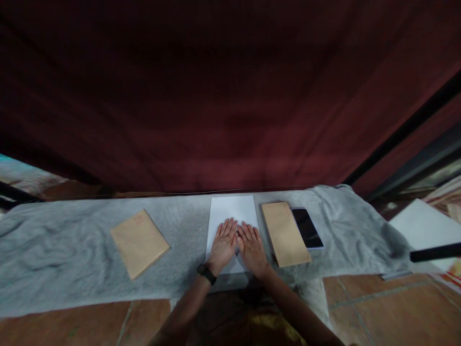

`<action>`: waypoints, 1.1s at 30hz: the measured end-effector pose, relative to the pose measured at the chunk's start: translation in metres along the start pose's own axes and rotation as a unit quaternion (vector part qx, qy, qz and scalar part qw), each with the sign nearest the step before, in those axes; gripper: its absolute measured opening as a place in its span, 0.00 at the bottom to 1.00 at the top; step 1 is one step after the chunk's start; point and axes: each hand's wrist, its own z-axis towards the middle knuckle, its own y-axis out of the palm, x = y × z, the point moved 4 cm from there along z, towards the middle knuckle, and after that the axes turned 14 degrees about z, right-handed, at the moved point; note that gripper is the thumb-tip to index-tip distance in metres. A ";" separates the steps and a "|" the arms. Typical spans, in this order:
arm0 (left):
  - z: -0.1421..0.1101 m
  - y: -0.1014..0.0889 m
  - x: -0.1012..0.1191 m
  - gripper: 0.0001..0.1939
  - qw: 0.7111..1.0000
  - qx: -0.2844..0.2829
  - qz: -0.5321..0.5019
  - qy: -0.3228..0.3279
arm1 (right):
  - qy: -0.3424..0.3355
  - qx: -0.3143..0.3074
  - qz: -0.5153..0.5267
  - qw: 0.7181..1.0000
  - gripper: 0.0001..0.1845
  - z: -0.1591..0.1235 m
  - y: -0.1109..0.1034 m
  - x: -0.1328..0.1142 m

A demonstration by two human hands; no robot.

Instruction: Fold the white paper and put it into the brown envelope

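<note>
While both hands are pressing down flat, the paper is lying under them on the grey cloth, near mid-strip, long side running away from the person. Can't tell if it's one sheet or several.

Left hand: palm down, fingers straight and pointing away, gripping nothing. It's covering the left part of the paper; a dark watch is sitting on that wrist.

Right hand: same pose — flat, fingers extended and slightly parted, nothing in grasp. It's covering the right part, with the wrist running off the near right edge. The thumbs are coming together in the middle; can't tell if they're touching.

Right of the paper, a brown envelope is lying tilted, near the right hand. A phone is lying just beside it on the far right side, screen up and dark. Left of the paper, well apart from the left hand, a second envelope is lying at an angle — a faint reddish mark is showing near its far corner.

A dark red curtain is hanging behind the cloth; tiles are showing below.
</note>
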 end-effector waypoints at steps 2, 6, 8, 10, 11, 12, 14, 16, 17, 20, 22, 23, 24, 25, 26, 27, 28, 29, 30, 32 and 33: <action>0.016 0.004 -0.005 0.27 0.999 -0.028 -0.004 0.017 | -0.010 0.002 -0.006 1.000 0.25 -0.001 0.000 0.001; 0.048 0.005 -0.005 0.26 0.997 -0.050 -0.015 0.052 | 0.004 -0.002 -0.010 1.000 0.26 0.001 0.000 -0.001; 0.065 0.007 0.004 0.26 0.995 -0.055 -0.024 0.084 | 0.007 -0.011 -0.009 1.000 0.25 0.002 -0.001 -0.004; 0.081 0.011 0.015 0.25 0.991 -0.056 -0.033 0.117 | 0.005 -0.017 -0.010 1.000 0.24 0.003 -0.002 -0.005; 0.088 0.013 0.020 0.25 0.989 -0.054 -0.034 0.129 | 0.002 -0.019 -0.012 1.000 0.23 0.003 -0.002 -0.005; 0.095 0.016 0.024 0.24 0.988 -0.053 -0.033 0.138 | -0.001 -0.019 -0.016 1.000 0.22 0.003 -0.001 -0.005; 0.107 0.022 0.028 0.25 0.987 -0.054 -0.021 0.148 | -0.004 -0.007 -0.028 1.000 0.21 0.001 0.001 -0.003; 0.116 0.027 0.024 0.25 0.987 -0.058 0.000 0.148 | -0.010 0.014 -0.043 0.999 0.22 -0.001 0.004 -0.001; 0.119 0.029 0.019 0.26 0.988 -0.056 0.011 0.144 | -0.015 0.026 -0.049 0.998 0.23 -0.002 0.004 0.000; 0.125 0.030 -0.002 0.27 0.993 -0.028 0.044 0.109 | -0.027 0.047 -0.061 0.997 0.27 -0.003 0.004 -0.001; 0.123 0.029 -0.021 0.28 0.995 -0.007 0.063 0.072 | -0.028 0.044 -0.063 0.997 0.28 -0.002 0.002 -0.002; 0.121 0.028 -0.031 0.28 0.996 0.000 0.072 0.052 | -0.027 0.039 -0.062 0.997 0.28 -0.002 0.001 -0.003; 0.117 0.027 -0.041 0.29 0.996 0.005 0.081 0.032 | -0.027 0.033 -0.060 0.997 0.28 -0.001 0.000 -0.004; 0.111 0.026 -0.050 0.29 0.996 0.011 0.089 0.013 | -0.027 0.029 -0.058 0.998 0.27 -0.001 -0.001 -0.004; 0.104 0.025 -0.059 0.30 0.995 0.016 0.097 -0.002 | -0.025 0.026 -0.055 0.998 0.27 -0.001 -0.001 -0.004; 0.096 0.024 -0.067 0.31 0.994 0.023 0.105 -0.018 | -0.023 0.025 -0.054 0.998 0.27 -0.001 -0.001 -0.004; 0.085 0.023 -0.073 0.31 0.993 0.028 0.112 -0.035 | -0.021 0.024 -0.053 0.998 0.27 -0.001 -0.001 -0.003; 0.074 0.022 -0.079 0.32 0.991 0.031 0.117 -0.048 | -0.019 0.023 -0.052 0.998 0.27 -0.001 0.000 -0.001; 0.062 0.021 -0.082 0.32 0.990 0.033 0.121 -0.058 | -0.016 0.021 -0.051 0.998 0.27 -0.001 0.002 0.001; 0.037 0.020 -0.084 0.33 0.991 0.036 0.120 -0.054 | -0.003 0.019 -0.050 0.999 0.26 0.003 0.007 0.006; 0.025 0.019 -0.083 0.33 0.991 0.039 0.118 -0.050 | 0.007 0.019 -0.051 0.999 0.26 0.007 0.010 0.009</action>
